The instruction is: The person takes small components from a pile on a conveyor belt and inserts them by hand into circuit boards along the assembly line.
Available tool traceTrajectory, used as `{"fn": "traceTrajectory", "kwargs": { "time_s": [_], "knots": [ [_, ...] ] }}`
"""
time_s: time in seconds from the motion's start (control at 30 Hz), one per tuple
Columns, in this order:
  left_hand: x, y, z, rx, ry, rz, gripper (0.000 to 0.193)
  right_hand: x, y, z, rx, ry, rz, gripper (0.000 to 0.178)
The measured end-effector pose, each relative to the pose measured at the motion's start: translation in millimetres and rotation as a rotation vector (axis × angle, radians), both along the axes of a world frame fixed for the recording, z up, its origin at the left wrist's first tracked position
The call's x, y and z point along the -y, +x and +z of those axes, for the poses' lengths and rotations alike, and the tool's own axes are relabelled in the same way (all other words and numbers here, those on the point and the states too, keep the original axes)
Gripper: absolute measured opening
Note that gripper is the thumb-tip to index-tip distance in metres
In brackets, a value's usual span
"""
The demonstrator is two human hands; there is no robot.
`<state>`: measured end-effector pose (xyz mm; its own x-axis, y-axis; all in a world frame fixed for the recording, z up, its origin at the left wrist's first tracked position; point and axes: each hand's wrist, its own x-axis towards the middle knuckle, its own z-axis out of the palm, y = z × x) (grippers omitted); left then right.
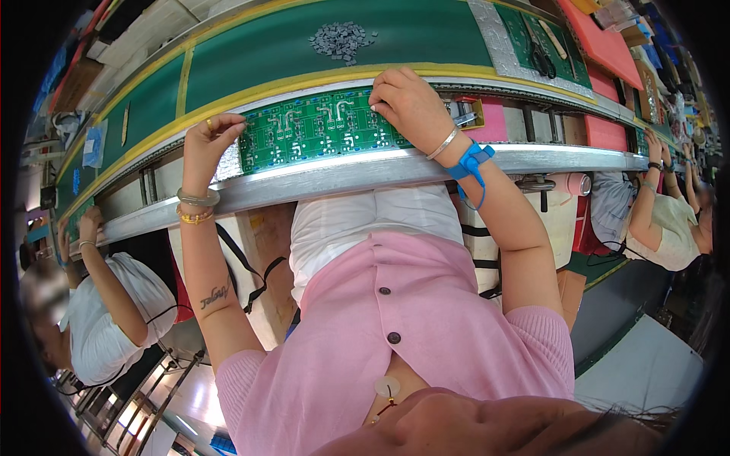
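Note:
A long green circuit board [312, 131] with silvery tracks and small parts lies on the rail in front of me. At its left end is my left hand [211, 144], thumb and forefinger closed at the board's upper left corner. Whatever is between those fingertips is too small to make out. My right hand [411, 108] is over the board's right part, its fingers bent and pinched together at the far edge; what they hold is hidden. A blue wrist strap [473, 161] circles my right wrist. Beyond the board, small grey parts [341, 41] lie in a loose pile.
A metal rail [342, 181] runs along my side of the board. On the right are a small yellow-edged box [470, 115], black scissors [541, 59] and pink foam sheets [604, 42]. Co-workers sit at both sides, one person's arm [114, 285] showing at left.

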<state>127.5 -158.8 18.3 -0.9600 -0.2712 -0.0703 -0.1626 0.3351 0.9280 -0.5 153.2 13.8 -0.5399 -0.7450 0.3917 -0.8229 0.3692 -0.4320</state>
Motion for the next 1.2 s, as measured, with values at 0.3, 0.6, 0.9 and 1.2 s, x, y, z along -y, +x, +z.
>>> {"fn": "traceTrajectory", "kwargs": {
  "time_s": [0.3, 0.6, 0.9, 1.2],
  "knots": [
    [-3, 8, -8, 0.055, 0.058, -0.037, 0.015, 6, -15, 8, 0.006, -0.068, -0.028, 0.012],
    [-56, -9, 19, -0.185, -0.478, -0.15, 0.01, 31, -38, -3, -0.354, 0.069, -0.046, 0.015],
    [-62, -13, 19, -0.176, -0.652, -0.167, 0.01, 31, -38, -3, -0.264, 0.003, -0.045, 0.008],
    [-60, -11, 18, -0.186, -0.714, -0.168, 0.011, 29, -38, -7, -0.203, -0.099, -0.091, 0.008]
  ]
}}
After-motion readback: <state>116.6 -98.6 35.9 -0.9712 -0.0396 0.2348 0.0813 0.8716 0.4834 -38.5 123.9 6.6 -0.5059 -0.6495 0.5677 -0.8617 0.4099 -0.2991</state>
